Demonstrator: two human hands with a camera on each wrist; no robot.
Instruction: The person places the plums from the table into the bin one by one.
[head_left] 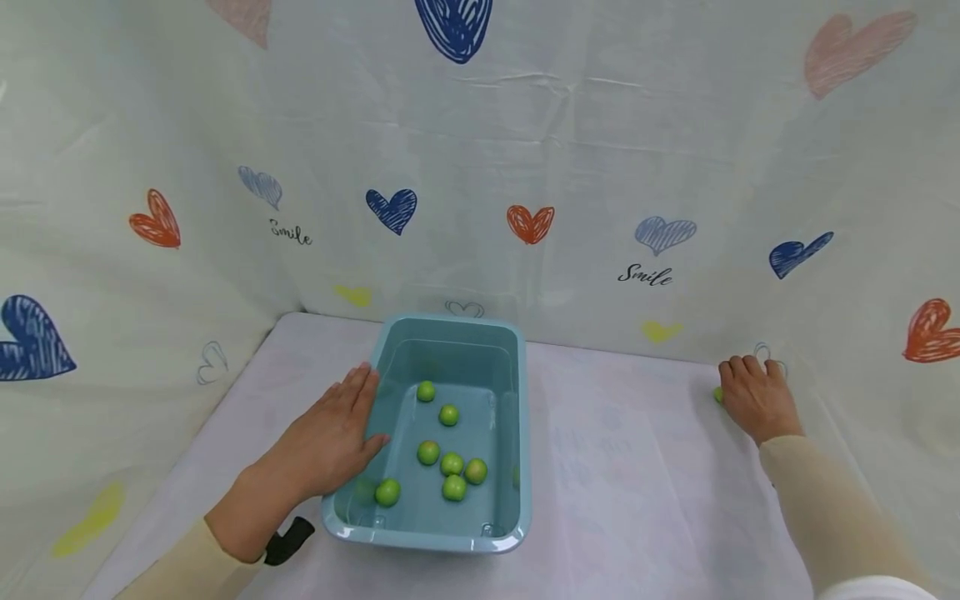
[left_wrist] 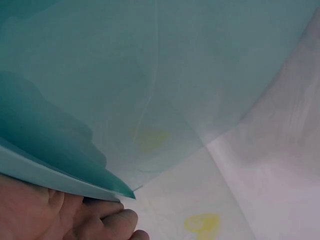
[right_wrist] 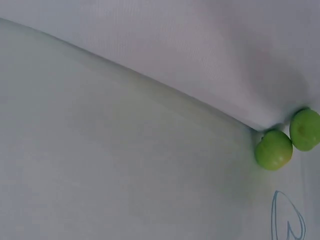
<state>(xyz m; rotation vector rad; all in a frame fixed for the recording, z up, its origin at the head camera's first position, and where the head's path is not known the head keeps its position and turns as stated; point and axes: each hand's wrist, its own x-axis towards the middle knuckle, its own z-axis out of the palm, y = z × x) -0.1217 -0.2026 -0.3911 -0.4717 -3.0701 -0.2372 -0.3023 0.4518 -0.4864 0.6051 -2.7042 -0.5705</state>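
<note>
A light-blue plastic basin (head_left: 523, 433) stands on the white-covered table with several small round green fruits (head_left: 428, 452) scattered over its bottom. Along its left rim rests my left hand (head_left: 322, 437), fingers fairly straight and thumb reaching over the inside. Fingers (left_wrist: 112, 225) of that hand lie just below the basin's rim (left_wrist: 65, 187) in the left wrist view. My right hand (head_left: 759, 398) reaches to the table's far right corner, beside a partly hidden green fruit (head_left: 717, 395). Two green fruits (right_wrist: 274, 150) sit side by side in the right wrist view; no fingers show there, so its grasp is unclear.
White cloth walls (head_left: 570, 150) printed with hearts and "Smile" words stand behind and on both sides. The white tabletop (head_left: 622, 467) spreads between the basin and my right arm. A black piece (head_left: 288, 542) sits at my left wrist.
</note>
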